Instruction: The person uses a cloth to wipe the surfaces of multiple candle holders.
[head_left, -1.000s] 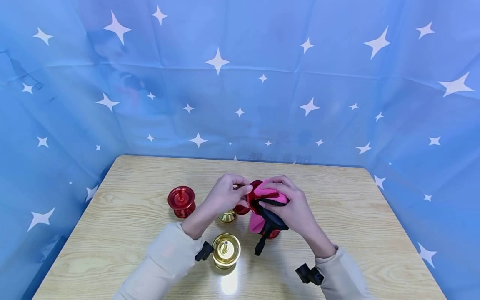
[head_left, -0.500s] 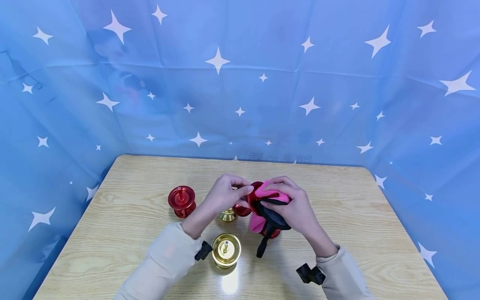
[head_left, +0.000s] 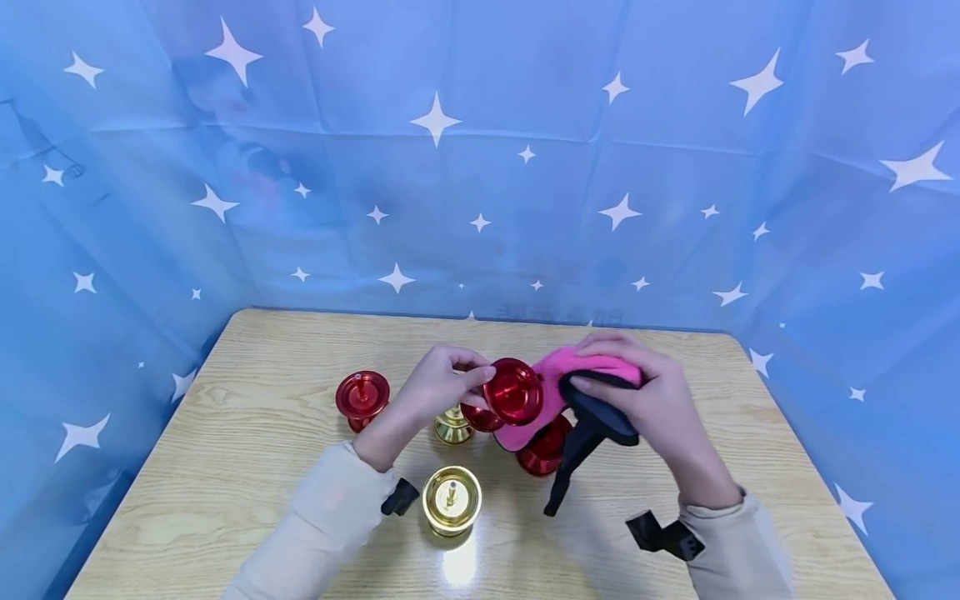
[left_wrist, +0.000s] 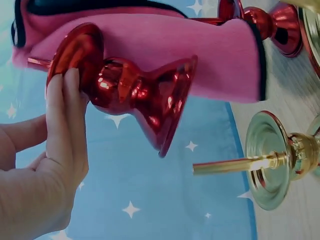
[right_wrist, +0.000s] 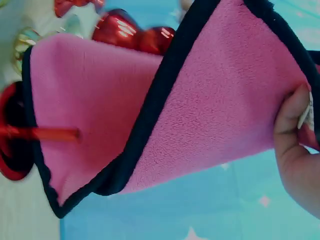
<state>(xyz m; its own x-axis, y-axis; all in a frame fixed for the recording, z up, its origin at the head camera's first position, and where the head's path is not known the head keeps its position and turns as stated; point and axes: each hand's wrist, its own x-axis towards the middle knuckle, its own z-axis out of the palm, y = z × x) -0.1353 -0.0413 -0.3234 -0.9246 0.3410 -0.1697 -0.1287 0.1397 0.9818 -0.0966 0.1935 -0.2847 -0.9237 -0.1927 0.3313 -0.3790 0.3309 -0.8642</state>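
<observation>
My left hand (head_left: 437,385) pinches the rim of a shiny red metal candle holder (head_left: 514,400) with a thin central spike, raised over the table. In the left wrist view the holder (left_wrist: 120,87) lies nearly sideways, its flared foot pointing right and fingers at its dish. To the right, my right hand (head_left: 654,398) grips a pink cloth (head_left: 555,371) with black edging, partly folded and hanging down. The cloth (right_wrist: 215,110) fills much of the right wrist view, the thumb pressing on its edge. In the left wrist view it passes behind the held holder.
On the wooden table (head_left: 285,467) stand a red holder (head_left: 362,397) at left, another red one (head_left: 481,419) partly hidden behind the held one, and a third (head_left: 544,450) below the cloth. Two gold holders, a rear one (head_left: 453,427) and a front one (head_left: 452,502), stand near the middle.
My right hand has drawn the cloth to the right, away from the held candle holder. That holder's dish now faces up toward the head camera; my left hand has shifted only slightly.
</observation>
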